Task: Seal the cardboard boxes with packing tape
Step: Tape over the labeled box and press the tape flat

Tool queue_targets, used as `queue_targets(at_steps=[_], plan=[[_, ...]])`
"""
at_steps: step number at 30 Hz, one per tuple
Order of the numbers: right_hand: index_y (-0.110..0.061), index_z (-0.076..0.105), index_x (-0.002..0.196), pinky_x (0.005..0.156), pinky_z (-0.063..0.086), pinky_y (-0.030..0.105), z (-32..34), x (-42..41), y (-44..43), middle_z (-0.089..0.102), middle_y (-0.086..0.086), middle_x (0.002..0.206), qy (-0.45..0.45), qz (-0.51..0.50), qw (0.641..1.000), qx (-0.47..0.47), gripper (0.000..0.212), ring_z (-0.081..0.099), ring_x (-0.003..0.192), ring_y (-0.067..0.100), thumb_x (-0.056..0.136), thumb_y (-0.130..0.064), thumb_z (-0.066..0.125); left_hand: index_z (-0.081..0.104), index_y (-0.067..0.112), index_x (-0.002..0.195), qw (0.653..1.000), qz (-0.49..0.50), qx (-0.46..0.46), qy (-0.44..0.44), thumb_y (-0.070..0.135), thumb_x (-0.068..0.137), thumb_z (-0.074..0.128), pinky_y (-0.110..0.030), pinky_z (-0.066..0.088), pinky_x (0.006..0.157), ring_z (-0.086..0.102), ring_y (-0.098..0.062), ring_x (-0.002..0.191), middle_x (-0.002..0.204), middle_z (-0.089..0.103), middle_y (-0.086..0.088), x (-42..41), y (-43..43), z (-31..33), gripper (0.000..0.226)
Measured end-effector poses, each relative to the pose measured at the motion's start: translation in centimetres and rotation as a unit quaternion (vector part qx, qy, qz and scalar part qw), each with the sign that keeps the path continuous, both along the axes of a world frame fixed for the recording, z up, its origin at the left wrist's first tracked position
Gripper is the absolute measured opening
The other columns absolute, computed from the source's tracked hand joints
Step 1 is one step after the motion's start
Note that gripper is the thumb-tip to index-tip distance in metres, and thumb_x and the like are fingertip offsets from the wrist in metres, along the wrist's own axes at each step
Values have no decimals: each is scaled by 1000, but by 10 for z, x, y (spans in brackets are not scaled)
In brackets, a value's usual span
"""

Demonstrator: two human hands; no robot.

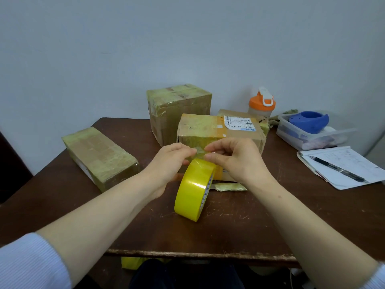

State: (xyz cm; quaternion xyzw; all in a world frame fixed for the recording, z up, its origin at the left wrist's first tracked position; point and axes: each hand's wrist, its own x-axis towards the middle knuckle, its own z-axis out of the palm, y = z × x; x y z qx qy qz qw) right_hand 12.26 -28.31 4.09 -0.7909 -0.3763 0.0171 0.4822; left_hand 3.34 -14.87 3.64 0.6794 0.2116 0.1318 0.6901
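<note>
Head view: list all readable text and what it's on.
"S01E- M1 A21", roughly, last characters unsure: shipping label on the middle cardboard box.
Blue logo on that label: blurred, possibly "ZTO".
Label fine print: too small.
Notebook handwriting: too faint.
Tape roll core print: unreadable.

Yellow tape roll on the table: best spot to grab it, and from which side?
Probably across its width near the upper rim, coming from above. The tape roll stands on edge on the table, so its flat faces stand free for a thumb-and-fingers grip; the core opens to the right. The left hand and right hand pinch the free tape end just above it.
</note>
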Motion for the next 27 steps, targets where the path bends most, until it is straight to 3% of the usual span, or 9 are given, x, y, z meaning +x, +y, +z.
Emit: queue_targets(at_steps=[4, 8, 10, 14, 17, 19, 22, 24, 27], plan=[[-33, 63, 77, 74, 52, 32, 0, -3, 5, 63, -11, 76, -44, 5, 998, -32, 17, 56, 72, 6, 84, -19, 70, 67, 15, 87, 998, 34, 39, 24, 21, 87, 60, -31, 54, 67, 58, -8, 79, 83, 62, 4, -1, 3, -1, 9], [-31, 61, 79, 74, 50, 30, -1, -4, 8, 62, -11, 79, -46, 16, 998, -40, 16, 57, 76, 8, 86, -18, 66, 53, 46, 108, 948, 74, 302, -68, 26, 74, 59, -14, 40, 76, 47, -1, 96, 107, 39, 17, -3, 6, 0, 40], [-31, 60, 79, 74, 50, 30, -1, -3, 8, 64, -8, 80, -45, 19, 998, -41, 17, 57, 76, 10, 86, -18, 67, 51, 56, 99, 923, 27, 368, -110, 28, 66, 57, -7, 30, 83, 35, -2, 108, 113, 33, 17, -4, 7, 4, 43], [-30, 62, 80, 75, 50, 33, -1, -2, 6, 65, -6, 83, -42, 19, 998, -41, 14, 58, 77, 10, 86, -20, 67, 66, 41, 86, 880, 5, 465, -98, 23, 78, 73, -24, 23, 97, 22, -5, 116, 122, 37, 6, -1, 16, 1, 20], [-34, 62, 76, 76, 53, 36, 1, -1, 4, 64, -11, 77, -30, 16, 998, -45, 16, 57, 74, 6, 85, -22, 68, 72, 25, 85, 852, -20, 516, -91, 27, 83, 70, -19, 20, 96, 24, -6, 115, 121, 42, 4, 1, 22, 0, 3], [-34, 63, 71, 75, 54, 38, 6, 1, 3, 65, -12, 72, -17, 4, 998, -58, 15, 59, 70, 4, 81, -27, 73, 68, 27, 81, 861, -57, 500, -65, 27, 85, 67, -15, 22, 88, 31, -4, 110, 116, 44, 6, 3, 23, 1, 4], [-34, 61, 66, 72, 55, 36, 14, 3, 1, 66, -12, 68, -38, -29, 994, -97, 18, 61, 68, 6, 77, -35, 75, 62, 31, 76, 922, -53, 382, -20, 28, 83, 69, -14, 34, 74, 48, -5, 93, 93, 54, 13, 6, 16, 2, 11], [-33, 59, 64, 71, 53, 35, 15, 4, 2, 65, -11, 68, -38, -34, 993, -107, 22, 58, 66, 7, 80, -32, 73, 57, 26, 91, 971, -37, 234, 26, 30, 76, 76, -21, 42, 67, 53, -9, 84, 90, 58, 7, 6, 10, 0, 24], [-26, 62, 69, 65, 50, 36, 14, 4, 3, 65, -4, 70, 38, -16, 996, -81, 18, 52, 61, 9, 86, -24, 68, 41, 20, 128, 982, -82, 120, 121, 31, 68, 82, -33, 51, 80, 60, -15, 97, 108, 59, -1, 4, 4, -9, 73]])
